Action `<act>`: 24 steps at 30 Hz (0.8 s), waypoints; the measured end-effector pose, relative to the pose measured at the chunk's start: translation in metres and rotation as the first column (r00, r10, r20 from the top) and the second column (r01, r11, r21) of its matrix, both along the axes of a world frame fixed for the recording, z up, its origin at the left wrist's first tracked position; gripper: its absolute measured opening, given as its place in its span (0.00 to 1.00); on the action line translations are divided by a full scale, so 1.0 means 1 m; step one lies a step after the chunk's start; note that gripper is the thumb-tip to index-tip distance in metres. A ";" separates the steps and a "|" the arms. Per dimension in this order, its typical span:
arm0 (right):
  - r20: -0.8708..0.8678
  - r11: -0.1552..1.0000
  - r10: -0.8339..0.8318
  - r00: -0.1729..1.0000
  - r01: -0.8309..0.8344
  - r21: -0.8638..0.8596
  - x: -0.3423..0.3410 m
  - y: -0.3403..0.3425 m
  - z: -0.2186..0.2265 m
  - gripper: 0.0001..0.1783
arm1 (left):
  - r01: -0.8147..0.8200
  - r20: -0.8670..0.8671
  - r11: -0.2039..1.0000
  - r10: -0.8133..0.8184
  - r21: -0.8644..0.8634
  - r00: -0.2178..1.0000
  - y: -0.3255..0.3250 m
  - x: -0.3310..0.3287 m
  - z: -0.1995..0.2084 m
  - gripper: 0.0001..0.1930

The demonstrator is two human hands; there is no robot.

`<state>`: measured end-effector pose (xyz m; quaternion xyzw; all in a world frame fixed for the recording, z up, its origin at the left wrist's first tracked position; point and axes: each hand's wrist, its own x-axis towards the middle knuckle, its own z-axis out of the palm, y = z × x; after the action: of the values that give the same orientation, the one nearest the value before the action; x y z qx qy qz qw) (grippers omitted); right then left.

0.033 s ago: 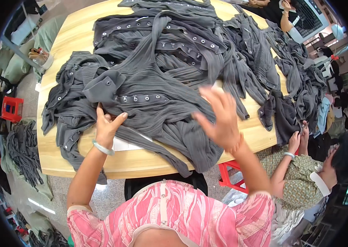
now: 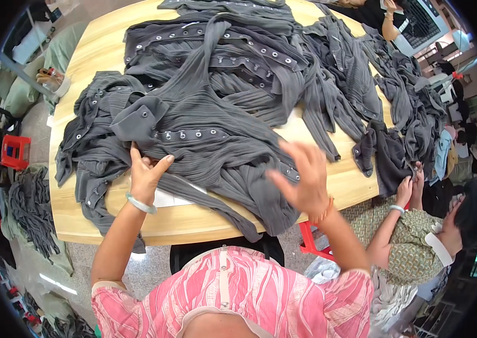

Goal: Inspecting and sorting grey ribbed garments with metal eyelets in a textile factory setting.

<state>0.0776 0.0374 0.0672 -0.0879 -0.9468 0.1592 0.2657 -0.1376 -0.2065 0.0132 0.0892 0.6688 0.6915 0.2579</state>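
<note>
A dark grey ribbed knit shirt (image 2: 216, 121) lies spread on the table in front of me. Its collar (image 2: 140, 118) is folded at the left, beside a short strip of metal snaps (image 2: 190, 135). My left hand (image 2: 147, 177) grips the lower edge of the shirt just below the collar; its fingertips are partly hidden under the fabric. Over the shirt's right side hovers my right hand (image 2: 305, 183), with fingers spread and nothing in it. White paper (image 2: 179, 196) shows from beneath the shirt near the front edge.
More grey snap-front shirts (image 2: 216, 42) are heaped at the back, left and right of the wooden table (image 2: 238, 230). At the right, a co-worker (image 2: 419, 242) handles dark cloth. Red stools (image 2: 15, 151) stand on the floor, and cloth bundles (image 2: 30, 208) lie at the left.
My right hand has shifted slightly down, uncovering a few snaps on the shirt's right edge. The left hand stays at the same place on the shirt.
</note>
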 end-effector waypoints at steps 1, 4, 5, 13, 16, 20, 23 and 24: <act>0.044 0.997 -0.050 0.998 0.052 -0.052 0.026 -0.013 -0.009 0.33 | 0.016 -0.022 1.000 -0.016 0.005 1.000 0.007 0.003 0.001 0.48; 0.250 0.965 -0.126 0.960 0.177 -0.193 0.069 -0.047 -0.031 0.36 | -0.020 -0.072 0.997 0.026 0.077 0.997 0.013 0.006 -0.013 0.43; 0.280 0.944 -0.135 0.950 0.209 -0.255 0.073 -0.053 -0.035 0.33 | -0.055 -0.132 0.982 0.080 0.182 0.988 0.017 0.009 -0.021 0.38; 0.186 0.871 0.092 0.978 0.012 -0.490 0.084 0.034 -0.046 0.15 | -0.068 0.272 0.961 -0.007 0.267 0.962 0.014 0.012 0.035 0.23; 0.170 0.941 0.068 0.983 -0.006 -0.339 0.085 0.053 -0.025 0.12 | -0.071 0.456 0.955 -0.072 0.288 0.887 -0.016 0.013 0.040 0.25; 0.256 0.900 0.123 0.959 0.001 -0.435 0.097 0.050 -0.023 0.14 | -0.232 0.174 0.967 0.212 0.103 0.962 -0.043 0.025 0.026 0.33; 0.290 0.875 0.060 0.955 0.089 -0.475 0.102 0.045 -0.044 0.22 | -0.221 -0.671 0.930 -0.035 -0.293 0.740 -0.031 0.060 0.026 0.49; 0.290 0.871 0.071 0.954 0.082 -0.484 0.100 0.041 -0.043 0.22 | -0.130 -0.783 0.928 -0.212 -0.349 0.585 -0.027 0.075 0.029 0.47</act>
<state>0.1779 0.0788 0.0238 -0.1783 -0.9041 0.3781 0.0890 -0.0626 -0.2334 0.0418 0.3592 0.8274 0.4293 -0.0467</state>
